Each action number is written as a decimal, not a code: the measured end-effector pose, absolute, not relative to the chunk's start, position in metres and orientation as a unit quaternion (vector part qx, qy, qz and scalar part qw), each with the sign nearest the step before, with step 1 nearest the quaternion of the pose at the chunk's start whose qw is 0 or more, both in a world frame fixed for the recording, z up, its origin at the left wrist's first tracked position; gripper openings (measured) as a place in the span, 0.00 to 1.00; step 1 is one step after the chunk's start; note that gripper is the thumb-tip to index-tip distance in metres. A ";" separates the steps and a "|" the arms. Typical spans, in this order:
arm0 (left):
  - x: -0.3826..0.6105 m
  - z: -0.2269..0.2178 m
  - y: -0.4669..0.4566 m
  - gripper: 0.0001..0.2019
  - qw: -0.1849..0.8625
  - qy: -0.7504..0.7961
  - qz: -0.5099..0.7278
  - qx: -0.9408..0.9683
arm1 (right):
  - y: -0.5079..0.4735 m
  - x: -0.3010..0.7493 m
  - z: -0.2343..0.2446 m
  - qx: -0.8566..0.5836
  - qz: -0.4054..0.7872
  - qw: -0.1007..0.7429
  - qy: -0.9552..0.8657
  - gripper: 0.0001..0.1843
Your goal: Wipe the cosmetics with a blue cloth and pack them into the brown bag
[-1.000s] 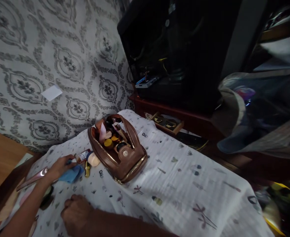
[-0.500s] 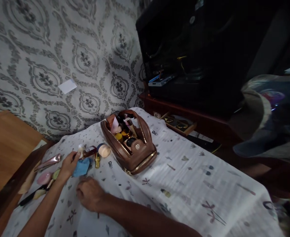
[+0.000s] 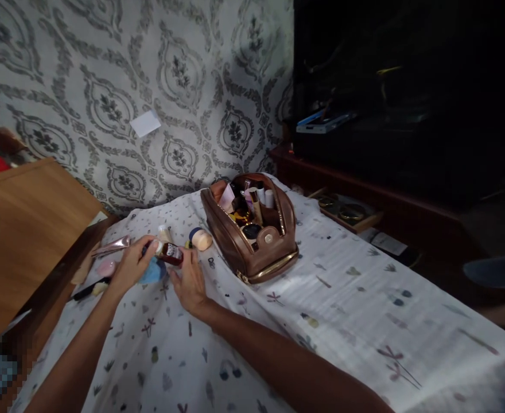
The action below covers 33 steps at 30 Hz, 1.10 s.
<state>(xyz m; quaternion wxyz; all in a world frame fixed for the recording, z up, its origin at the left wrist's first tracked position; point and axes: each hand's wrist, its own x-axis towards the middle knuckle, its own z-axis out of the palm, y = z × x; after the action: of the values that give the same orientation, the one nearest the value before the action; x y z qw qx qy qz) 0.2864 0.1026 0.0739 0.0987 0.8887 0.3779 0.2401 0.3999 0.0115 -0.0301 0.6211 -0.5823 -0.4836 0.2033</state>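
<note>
My left hand (image 3: 132,265) rests on a blue cloth (image 3: 153,272) and its fingers close on one end of a small dark red bottle (image 3: 171,253). My right hand (image 3: 187,279) meets the bottle's other end from the right, fingers curled on it. An open brown toiletry bag (image 3: 252,229) full of small cosmetics stands just right of the hands. A round peach-coloured sponge (image 3: 201,238) lies between the bottle and the bag. All of this sits on a white patterned cloth (image 3: 321,310).
A pink tube (image 3: 111,246), a pink pad (image 3: 105,267) and a dark brush (image 3: 89,288) lie left of my hands. A wooden surface (image 3: 24,229) is at the far left. Patterned wallpaper (image 3: 119,109) is behind; a dark cabinet (image 3: 399,103) and a tray (image 3: 349,211) stand right.
My right hand moved up from the cloth to meet the left hand at the dark red bottle, which is now lifted between them. The view swung left.
</note>
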 end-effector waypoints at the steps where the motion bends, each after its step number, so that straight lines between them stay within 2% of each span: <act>1: 0.287 0.076 0.098 0.19 0.105 0.369 0.227 0.895 | 0.011 0.400 -0.030 -0.581 0.206 0.612 -0.495 0.29; 3: 0.290 0.075 0.090 0.17 0.116 0.355 0.205 0.905 | 0.011 0.399 -0.030 -0.584 0.220 0.589 -0.513 0.29; 7: 0.299 0.062 0.082 0.16 0.146 0.331 0.232 0.903 | 0.014 0.397 -0.033 -0.600 0.256 0.554 -0.518 0.22; 12: 0.310 0.031 0.091 0.23 0.291 0.390 0.363 0.794 | 0.017 0.400 -0.036 -0.571 0.246 0.595 -0.509 0.22; 15: 0.310 0.010 0.096 0.25 0.336 0.425 0.396 0.741 | 0.017 0.402 -0.035 -0.555 0.246 0.616 -0.502 0.21; 20: 0.295 -0.014 0.098 0.25 0.321 0.443 0.430 0.718 | 0.015 0.401 -0.033 -0.513 0.253 0.636 -0.519 0.24; 27: 0.291 -0.030 0.100 0.25 0.305 0.422 0.428 0.739 | 0.014 0.401 -0.034 -0.539 0.240 0.614 -0.524 0.31; 33: 0.295 -0.039 0.094 0.29 0.324 0.377 0.385 0.778 | 0.020 0.407 -0.037 -0.547 0.188 0.633 -0.515 0.15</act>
<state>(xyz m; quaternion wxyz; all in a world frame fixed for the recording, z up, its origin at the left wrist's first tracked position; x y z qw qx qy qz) 0.2949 0.0941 -0.0395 0.3244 0.7777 0.3766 0.3850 0.4068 0.0203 -0.0367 0.6326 -0.5472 -0.5150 0.1877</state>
